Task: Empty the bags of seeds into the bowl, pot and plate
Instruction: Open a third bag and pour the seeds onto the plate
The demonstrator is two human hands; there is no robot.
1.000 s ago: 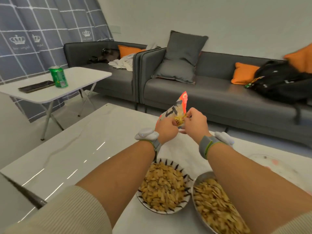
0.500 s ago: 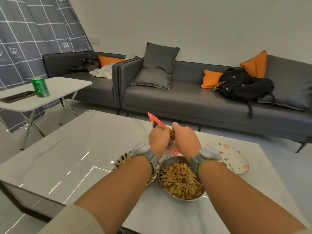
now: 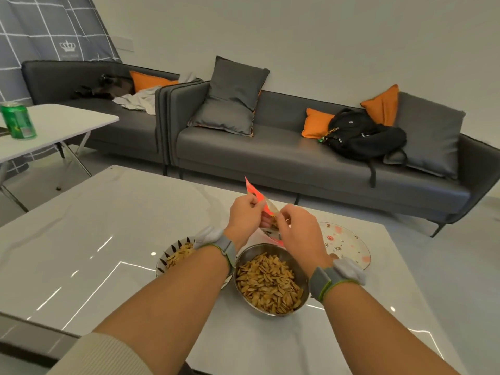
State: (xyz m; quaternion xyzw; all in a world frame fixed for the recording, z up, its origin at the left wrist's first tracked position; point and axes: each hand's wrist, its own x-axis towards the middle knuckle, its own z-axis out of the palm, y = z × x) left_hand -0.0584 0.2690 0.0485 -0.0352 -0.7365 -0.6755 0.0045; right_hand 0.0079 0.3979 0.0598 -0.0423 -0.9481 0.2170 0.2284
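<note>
An orange-red seed bag [image 3: 257, 196] is held above the white marble table [image 3: 108, 226]. My left hand [image 3: 244, 217] pinches its left edge and my right hand [image 3: 296, 231] pinches its right side, fingers curled on the torn top. Just below and nearer to me stands a steel pot [image 3: 272, 282] filled with seeds. Partly under my left wrist sits a black-and-white patterned bowl [image 3: 173, 255], also holding seeds. Behind my right wrist lies a white plate [image 3: 349, 244] with pink dots, with no seeds visible on it.
A grey sofa [image 3: 270, 147] with grey and orange cushions and a black backpack [image 3: 362, 136] runs along the wall behind the table. At the left, a small white folding table [image 3: 67, 123] carries a green can [image 3: 18, 120].
My view has tilted up and turned right, so the pot and plate show fully. Both hands with the bag came down from high over the bowl to just behind the pot.
</note>
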